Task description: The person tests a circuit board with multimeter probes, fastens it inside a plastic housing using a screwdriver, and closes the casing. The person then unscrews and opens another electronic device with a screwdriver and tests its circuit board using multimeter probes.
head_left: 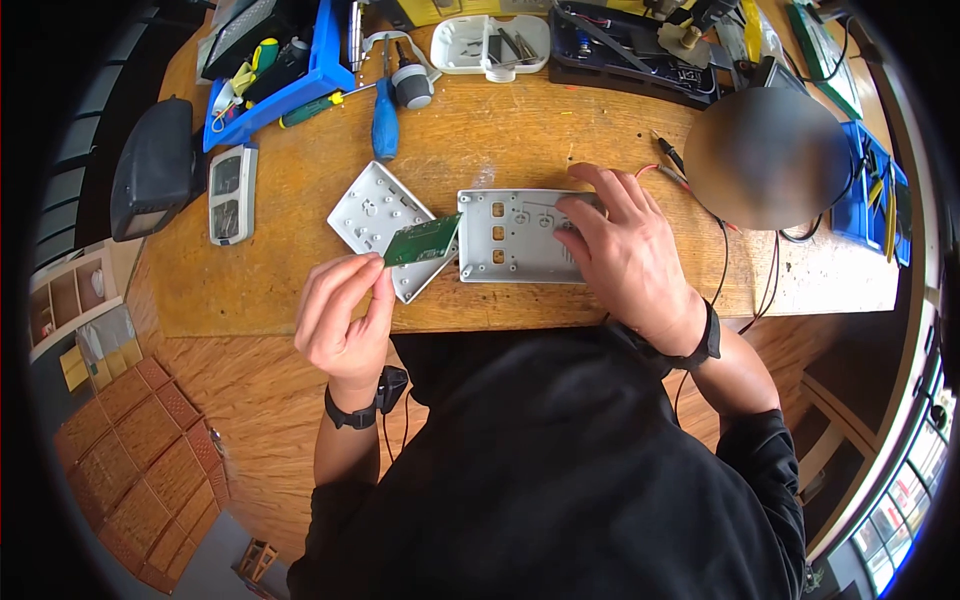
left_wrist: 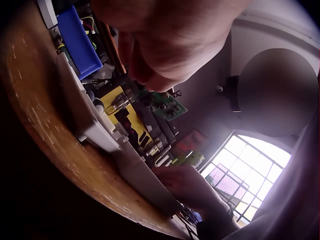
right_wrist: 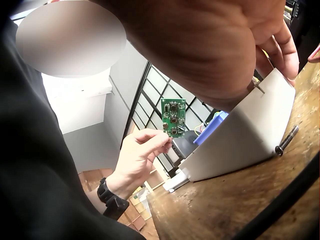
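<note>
My left hand (head_left: 345, 315) pinches the edge of a small green circuit board (head_left: 422, 240) between thumb and fingertips. The board is raised and tilted over a light grey plastic cover (head_left: 372, 205), which lies on the bench with its pegs upward. Small dark components show on the board's face (right_wrist: 173, 117) in the right wrist view. To the right sits a deeper grey plastic case (head_left: 480, 238), open side up, with three square cutouts. My right hand (head_left: 640, 255) grips this case at its right end, fingers over the far wall, thumb inside.
A blue-handled screwdriver (head_left: 384, 125) lies beyond the cover. Farther back stand a white tray (head_left: 490, 68) of small parts and a blue bin (head_left: 330, 75) of tools. A screw (right_wrist: 287, 141) lies beside the case. Test leads (head_left: 672, 155) run along the right.
</note>
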Action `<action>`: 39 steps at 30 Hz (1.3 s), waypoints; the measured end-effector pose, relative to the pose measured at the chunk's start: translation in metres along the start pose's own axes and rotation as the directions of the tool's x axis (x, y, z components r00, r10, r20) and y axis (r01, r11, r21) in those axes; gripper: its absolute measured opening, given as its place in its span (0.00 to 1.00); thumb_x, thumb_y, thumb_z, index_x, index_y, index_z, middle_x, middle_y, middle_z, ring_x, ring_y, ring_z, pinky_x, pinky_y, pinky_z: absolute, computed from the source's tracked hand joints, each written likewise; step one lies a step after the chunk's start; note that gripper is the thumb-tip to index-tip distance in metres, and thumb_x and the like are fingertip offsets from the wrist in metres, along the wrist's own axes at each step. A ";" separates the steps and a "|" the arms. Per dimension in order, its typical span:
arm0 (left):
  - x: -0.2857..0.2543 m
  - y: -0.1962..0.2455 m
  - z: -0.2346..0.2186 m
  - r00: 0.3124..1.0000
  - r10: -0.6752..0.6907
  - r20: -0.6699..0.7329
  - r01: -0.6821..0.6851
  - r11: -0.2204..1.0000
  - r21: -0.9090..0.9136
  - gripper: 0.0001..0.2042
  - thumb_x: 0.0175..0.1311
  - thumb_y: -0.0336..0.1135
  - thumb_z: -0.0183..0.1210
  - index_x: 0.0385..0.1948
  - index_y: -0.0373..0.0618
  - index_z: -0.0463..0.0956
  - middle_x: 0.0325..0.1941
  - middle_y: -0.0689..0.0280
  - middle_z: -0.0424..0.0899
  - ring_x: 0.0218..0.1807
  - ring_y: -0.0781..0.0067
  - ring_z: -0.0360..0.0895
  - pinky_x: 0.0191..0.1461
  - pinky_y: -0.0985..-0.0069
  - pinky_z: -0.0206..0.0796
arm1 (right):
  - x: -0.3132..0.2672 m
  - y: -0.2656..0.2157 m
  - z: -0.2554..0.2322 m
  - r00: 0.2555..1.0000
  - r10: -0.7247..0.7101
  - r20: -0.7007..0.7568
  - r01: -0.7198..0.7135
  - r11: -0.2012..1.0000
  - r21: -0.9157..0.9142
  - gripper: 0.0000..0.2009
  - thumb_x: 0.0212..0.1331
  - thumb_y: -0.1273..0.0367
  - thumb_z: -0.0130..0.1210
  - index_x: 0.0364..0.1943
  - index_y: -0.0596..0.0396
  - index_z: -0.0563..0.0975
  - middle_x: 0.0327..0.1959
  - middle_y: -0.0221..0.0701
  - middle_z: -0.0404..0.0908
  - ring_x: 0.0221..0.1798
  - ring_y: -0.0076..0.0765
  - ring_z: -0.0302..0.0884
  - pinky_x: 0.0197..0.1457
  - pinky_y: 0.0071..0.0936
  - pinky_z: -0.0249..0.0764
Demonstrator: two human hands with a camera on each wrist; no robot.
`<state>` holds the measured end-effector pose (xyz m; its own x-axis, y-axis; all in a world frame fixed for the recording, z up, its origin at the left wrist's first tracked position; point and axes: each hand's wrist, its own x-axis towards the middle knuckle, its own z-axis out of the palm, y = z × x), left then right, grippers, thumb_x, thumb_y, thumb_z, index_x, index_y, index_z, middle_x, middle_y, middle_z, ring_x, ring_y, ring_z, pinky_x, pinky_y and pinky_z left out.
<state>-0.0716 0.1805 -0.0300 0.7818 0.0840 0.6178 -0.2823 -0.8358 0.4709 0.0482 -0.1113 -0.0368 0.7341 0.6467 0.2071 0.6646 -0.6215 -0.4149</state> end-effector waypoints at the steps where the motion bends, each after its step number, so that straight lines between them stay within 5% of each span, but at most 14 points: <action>1: -0.002 0.000 -0.001 1.000 -0.004 -0.007 0.004 1.000 -0.002 0.12 0.57 0.10 0.74 0.42 0.31 0.89 0.43 0.55 0.93 0.46 0.57 0.91 0.52 0.66 0.83 | 0.000 0.000 0.000 1.000 -0.004 -0.008 0.004 1.000 -0.009 0.16 0.57 0.71 0.74 0.49 0.57 0.85 0.66 0.44 0.81 0.64 0.52 0.80 0.67 0.45 0.78; 5: -0.001 0.002 0.001 0.999 -0.039 0.002 0.039 0.999 -0.035 0.12 0.56 0.11 0.74 0.40 0.32 0.89 0.43 0.55 0.93 0.47 0.56 0.91 0.52 0.65 0.83 | 0.000 -0.003 -0.003 0.999 -0.004 -0.036 0.005 1.000 0.008 0.15 0.57 0.72 0.73 0.48 0.58 0.84 0.67 0.44 0.80 0.64 0.53 0.80 0.67 0.46 0.78; 7: 0.007 0.005 0.005 0.983 0.059 0.173 -0.012 0.966 -0.259 0.11 0.55 0.13 0.74 0.38 0.34 0.88 0.44 0.55 0.94 0.49 0.54 0.91 0.53 0.63 0.83 | 0.001 -0.007 -0.010 0.994 -0.026 -0.107 0.027 1.000 0.008 0.16 0.57 0.73 0.73 0.49 0.58 0.84 0.64 0.43 0.81 0.62 0.53 0.80 0.65 0.46 0.79; 11: 0.008 0.015 0.017 0.915 0.221 0.339 -0.131 0.954 -0.269 0.10 0.56 0.18 0.76 0.37 0.39 0.87 0.46 0.62 0.95 0.48 0.56 0.91 0.49 0.63 0.79 | -0.005 -0.013 -0.013 0.991 -0.002 -0.136 0.013 0.997 0.079 0.16 0.59 0.73 0.72 0.51 0.58 0.83 0.57 0.42 0.82 0.56 0.52 0.82 0.59 0.45 0.81; 16: 0.000 0.021 0.024 0.916 0.171 0.362 -0.039 0.938 -0.345 0.08 0.59 0.18 0.74 0.37 0.37 0.85 0.47 0.60 0.95 0.54 0.53 0.91 0.55 0.60 0.82 | -0.007 -0.020 -0.006 0.988 0.014 -0.155 0.016 0.981 0.191 0.15 0.62 0.74 0.71 0.51 0.59 0.82 0.42 0.39 0.83 0.45 0.51 0.84 0.49 0.44 0.83; 23: -0.016 0.032 0.031 0.916 0.077 0.393 0.136 0.863 -0.487 0.07 0.63 0.18 0.72 0.39 0.36 0.85 0.48 0.56 0.95 0.58 0.48 0.92 0.60 0.57 0.85 | -0.003 -0.021 0.000 0.997 -0.026 -0.077 0.041 0.979 0.200 0.11 0.63 0.72 0.70 0.47 0.55 0.83 0.38 0.37 0.81 0.42 0.51 0.85 0.47 0.45 0.83; 39: -0.027 0.035 0.042 0.921 0.100 0.378 0.156 0.793 -0.589 0.09 0.61 0.16 0.73 0.39 0.37 0.84 0.47 0.56 0.95 0.56 0.50 0.93 0.57 0.60 0.87 | 0.011 -0.028 0.009 0.987 -0.073 0.147 0.059 0.994 0.095 0.10 0.61 0.64 0.74 0.35 0.52 0.84 0.31 0.33 0.85 0.40 0.46 0.88 0.44 0.45 0.83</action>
<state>-0.0790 0.1263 -0.0566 0.9015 -0.2108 0.3780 -0.4296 -0.3303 0.8404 0.0364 -0.0834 -0.0308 0.6553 0.7481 0.1046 0.6907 -0.5374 -0.4839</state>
